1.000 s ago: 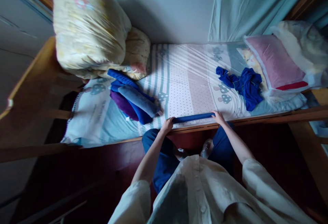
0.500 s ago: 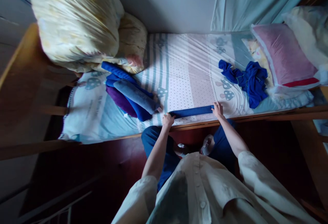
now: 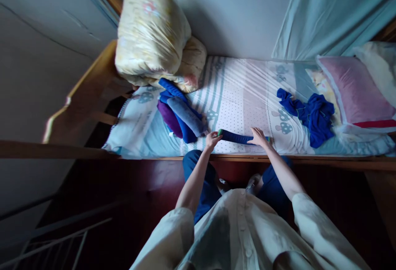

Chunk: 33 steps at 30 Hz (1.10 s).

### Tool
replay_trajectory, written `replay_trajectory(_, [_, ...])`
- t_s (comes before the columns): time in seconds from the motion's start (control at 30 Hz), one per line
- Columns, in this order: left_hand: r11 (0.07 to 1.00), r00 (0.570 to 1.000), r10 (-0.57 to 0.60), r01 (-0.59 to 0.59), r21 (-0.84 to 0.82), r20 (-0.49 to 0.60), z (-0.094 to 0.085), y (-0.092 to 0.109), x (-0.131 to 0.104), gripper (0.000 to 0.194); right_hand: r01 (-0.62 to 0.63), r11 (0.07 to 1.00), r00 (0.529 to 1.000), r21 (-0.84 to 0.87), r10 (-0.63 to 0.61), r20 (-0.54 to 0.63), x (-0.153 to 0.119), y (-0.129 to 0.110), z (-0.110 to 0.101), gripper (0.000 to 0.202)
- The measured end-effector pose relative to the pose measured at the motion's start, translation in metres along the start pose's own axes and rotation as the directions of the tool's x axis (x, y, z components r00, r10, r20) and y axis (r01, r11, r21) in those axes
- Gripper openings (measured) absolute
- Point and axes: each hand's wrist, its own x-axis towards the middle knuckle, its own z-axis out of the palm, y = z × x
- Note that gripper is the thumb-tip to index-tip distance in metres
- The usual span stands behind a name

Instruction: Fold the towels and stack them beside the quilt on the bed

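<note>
A long narrow strip of folded blue towel with green at its ends lies along the front edge of the bed. My left hand pinches its left end, fingers closed on the green edge. Over the right end, my right hand has its fingers apart; the thumb is at the cloth, though whether it presses on it I cannot tell. Left of my left hand lies a pile of folded cloths: a grey-blue one on top, a purple one and bright blue ones beneath. To the right is a crumpled blue cloth.
A patterned sheet covers the bed. A bulky yellow quilt bundle stands at the back left, and a pink pillow at the right. The wooden bed rail runs along the front; a headboard rises at the left.
The view has swung left. The strip has turned from a plain blue face to a ribbed-looking one with green ends showing. My right hand's fingers have spread off its end.
</note>
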Motion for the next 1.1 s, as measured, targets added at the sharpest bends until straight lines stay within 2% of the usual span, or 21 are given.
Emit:
replay_trajectory(0.1, [0.988, 0.988, 0.151, -0.151, -0.029, 0.008, -0.001, 0.026, 0.0, 0.038, 0.099, 0.991, 0.995, 0.086, -0.097, -0.027, 0.022, -0.043, -0.017, 0.1])
replay_trajectory(0.17, [0.952, 0.952, 0.304, -0.302, -0.052, 0.025, -0.004, 0.048, 0.0, 0.037, 0.14, 0.977, 0.99, 0.161, -0.141, -0.008, 0.037, -0.074, -0.028, 0.095])
replay_trajectory(0.27, [0.88, 0.885, 0.464, -0.458, -0.126, 0.023, -0.018, 0.076, 0.0, 0.036, 0.125, 0.956, 0.99, 0.267, -0.138, 0.029, 0.057, -0.119, -0.044, 0.057])
replay_trajectory(0.37, [0.849, 0.873, 0.488, -0.479, -0.223, -0.018, -0.048, 0.084, 0.001, 0.048, 0.073, 0.941, 0.997, 0.332, -0.067, -0.03, 0.072, -0.161, -0.059, 0.03])
replay_trajectory(0.43, [0.855, 0.888, 0.46, -0.445, -0.265, -0.008, -0.073, 0.075, 0.002, 0.064, 0.077, 0.92, 0.996, 0.383, -0.052, -0.076, 0.08, -0.19, -0.068, 0.027])
replay_trajectory(0.57, [0.908, 0.931, 0.361, -0.34, -0.246, 0.045, -0.12, 0.039, 0.009, 0.085, 0.162, 0.848, 0.986, 0.504, -0.115, -0.122, 0.103, -0.264, -0.076, 0.03])
replay_trajectory(0.7, [0.924, 0.956, 0.275, -0.292, -0.246, -0.1, -0.157, 0.01, 0.028, 0.081, 0.232, 0.776, 0.973, 0.586, -0.176, -0.153, 0.141, -0.352, -0.067, 0.034])
replay_trajectory(0.8, [0.932, 0.943, 0.218, -0.278, -0.231, -0.252, -0.19, 0.001, 0.048, 0.065, 0.267, 0.753, 0.964, 0.601, -0.201, -0.177, 0.174, -0.415, -0.05, 0.037])
replay_trajectory(0.9, [0.928, 0.903, 0.178, -0.286, -0.238, -0.392, -0.227, -0.005, 0.066, 0.052, 0.302, 0.734, 0.953, 0.609, -0.234, -0.191, 0.203, -0.466, -0.03, 0.039])
replay_trajectory(1.0, [0.927, 0.87, 0.149, -0.289, -0.241, -0.47, -0.262, -0.012, 0.081, 0.048, 0.324, 0.703, 0.946, 0.633, -0.259, -0.196, 0.226, -0.5, -0.015, 0.041])
replay_trajectory(1.1, [0.932, 0.858, 0.15, -0.288, -0.218, -0.491, -0.288, -0.02, 0.091, 0.048, 0.303, 0.697, 0.952, 0.651, -0.255, -0.17, 0.241, -0.521, -0.007, 0.042])
